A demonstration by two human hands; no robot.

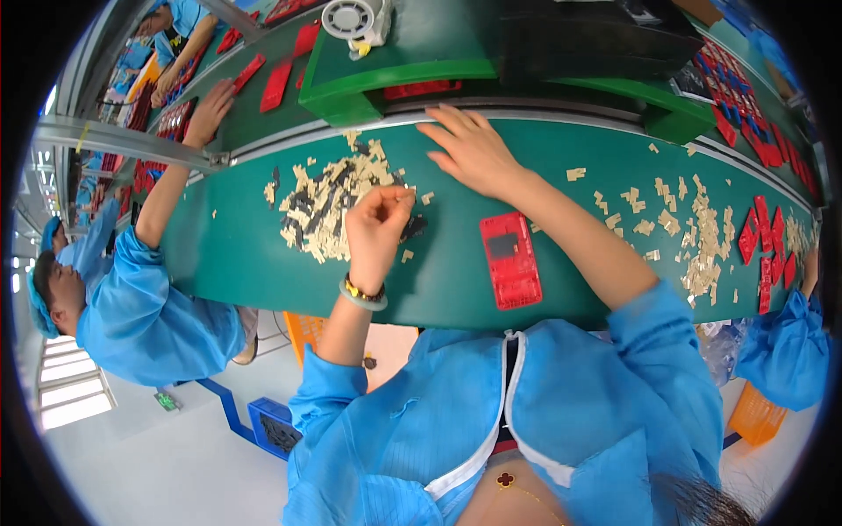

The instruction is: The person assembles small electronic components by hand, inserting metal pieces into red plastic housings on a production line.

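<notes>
My left hand point(377, 232) is closed in a pinch above the right side of a pile of small cream and dark grey pieces point(320, 206). What sits between its fingertips is too small to make out. My right hand point(474, 153) reaches to the metal rail at the back of the green table, its fingers spread and nothing seen in them. Below that hand, near the front edge, lies a red plastic housing point(517, 285) with a dark rectangular patch point(503, 245) on its upper half.
Loose cream pieces point(702, 245) and red parts point(763, 232) lie at the right. A green shelf point(412, 70) with a white spool point(347, 17) stands over a belt point(254, 131) carrying red parts. A co-worker point(167, 298) at the left reaches over the belt; another person's sleeve point(785, 355) shows right.
</notes>
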